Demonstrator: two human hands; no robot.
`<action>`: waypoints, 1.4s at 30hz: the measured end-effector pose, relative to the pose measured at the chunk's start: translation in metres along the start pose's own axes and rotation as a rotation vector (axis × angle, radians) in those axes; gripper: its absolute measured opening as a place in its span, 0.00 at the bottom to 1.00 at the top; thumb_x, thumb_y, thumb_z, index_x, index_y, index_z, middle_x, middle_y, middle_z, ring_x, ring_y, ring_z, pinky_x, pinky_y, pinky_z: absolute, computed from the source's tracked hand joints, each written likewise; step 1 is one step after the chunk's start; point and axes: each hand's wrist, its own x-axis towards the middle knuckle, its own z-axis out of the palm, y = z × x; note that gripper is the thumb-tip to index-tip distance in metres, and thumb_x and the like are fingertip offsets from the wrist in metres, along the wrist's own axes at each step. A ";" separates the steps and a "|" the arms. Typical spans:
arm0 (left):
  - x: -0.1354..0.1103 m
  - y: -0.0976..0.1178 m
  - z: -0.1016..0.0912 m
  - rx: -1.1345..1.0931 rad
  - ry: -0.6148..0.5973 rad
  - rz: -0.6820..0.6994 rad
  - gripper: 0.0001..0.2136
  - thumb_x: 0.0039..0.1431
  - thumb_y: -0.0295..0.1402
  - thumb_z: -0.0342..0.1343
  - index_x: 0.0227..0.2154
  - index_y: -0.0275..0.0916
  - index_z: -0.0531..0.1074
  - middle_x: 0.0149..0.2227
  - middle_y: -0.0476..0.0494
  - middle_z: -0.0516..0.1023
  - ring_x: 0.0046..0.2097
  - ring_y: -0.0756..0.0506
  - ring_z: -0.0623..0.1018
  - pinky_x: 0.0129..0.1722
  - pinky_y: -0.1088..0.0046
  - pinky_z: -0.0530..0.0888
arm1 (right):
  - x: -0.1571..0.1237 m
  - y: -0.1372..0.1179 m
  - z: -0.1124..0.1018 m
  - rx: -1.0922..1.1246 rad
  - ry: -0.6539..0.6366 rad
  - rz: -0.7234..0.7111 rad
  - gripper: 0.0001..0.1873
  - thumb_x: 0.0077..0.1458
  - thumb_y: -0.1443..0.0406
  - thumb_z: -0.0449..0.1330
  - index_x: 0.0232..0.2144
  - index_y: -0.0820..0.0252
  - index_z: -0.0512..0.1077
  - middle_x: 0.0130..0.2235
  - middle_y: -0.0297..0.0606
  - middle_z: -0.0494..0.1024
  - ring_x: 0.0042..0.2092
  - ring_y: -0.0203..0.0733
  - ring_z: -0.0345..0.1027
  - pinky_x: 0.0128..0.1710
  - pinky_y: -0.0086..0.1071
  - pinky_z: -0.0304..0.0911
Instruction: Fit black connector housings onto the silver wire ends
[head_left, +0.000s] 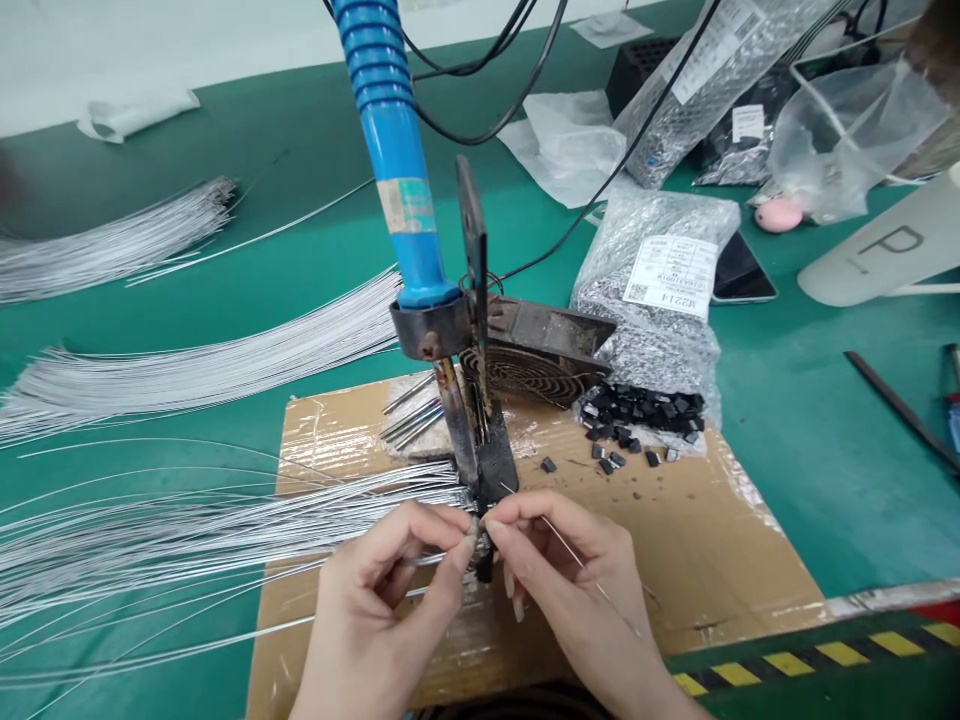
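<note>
A blue-handled soldering iron stands clamped in a black stand, tip pointing down onto a cardboard sheet. Just below the tip, my left hand pinches a thin white wire that runs off to the left. My right hand pinches a thin strand of solder wire and a small dark part at the same spot. The fingertips of both hands nearly touch under the iron's tip.
Fans of thin white wires lie across the green table on the left. Small black parts spill from a bubble-wrap bag beside a small fan. More bags, a phone and black cables lie behind.
</note>
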 end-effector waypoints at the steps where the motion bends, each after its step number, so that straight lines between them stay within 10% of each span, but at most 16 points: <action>1: 0.001 -0.001 -0.001 0.016 -0.019 0.016 0.06 0.57 0.27 0.68 0.25 0.42 0.81 0.33 0.46 0.86 0.34 0.48 0.84 0.35 0.80 0.79 | 0.000 0.001 0.000 0.006 -0.003 -0.003 0.11 0.62 0.56 0.69 0.34 0.57 0.82 0.23 0.29 0.73 0.22 0.33 0.65 0.22 0.25 0.65; 14: 0.010 -0.004 0.001 -0.012 -0.055 0.000 0.08 0.61 0.26 0.65 0.27 0.41 0.80 0.34 0.49 0.86 0.36 0.50 0.84 0.38 0.85 0.78 | -0.014 0.002 -0.002 -0.404 0.140 -0.318 0.16 0.76 0.60 0.46 0.60 0.50 0.67 0.29 0.29 0.72 0.30 0.40 0.66 0.34 0.35 0.60; 21: 0.020 -0.003 -0.006 0.095 -0.107 0.020 0.07 0.63 0.27 0.64 0.28 0.41 0.79 0.34 0.50 0.85 0.37 0.51 0.83 0.37 0.86 0.76 | -0.004 -0.004 -0.013 -0.579 0.090 -0.499 0.13 0.71 0.69 0.48 0.32 0.54 0.58 0.30 0.28 0.61 0.30 0.37 0.58 0.32 0.32 0.56; 31: 0.027 -0.002 -0.006 0.091 -0.092 0.030 0.06 0.61 0.26 0.64 0.28 0.40 0.78 0.31 0.51 0.83 0.32 0.53 0.80 0.33 0.86 0.73 | 0.002 -0.004 -0.013 -0.527 0.029 -0.569 0.09 0.62 0.75 0.60 0.35 0.55 0.68 0.52 0.37 0.79 0.53 0.37 0.76 0.54 0.28 0.67; 42: 0.029 0.004 -0.004 0.052 -0.059 0.055 0.07 0.59 0.24 0.65 0.27 0.41 0.78 0.27 0.54 0.79 0.31 0.54 0.80 0.30 0.89 0.72 | -0.002 -0.003 -0.006 -0.429 0.088 -0.446 0.09 0.62 0.72 0.61 0.32 0.53 0.68 0.53 0.33 0.85 0.48 0.38 0.84 0.51 0.29 0.70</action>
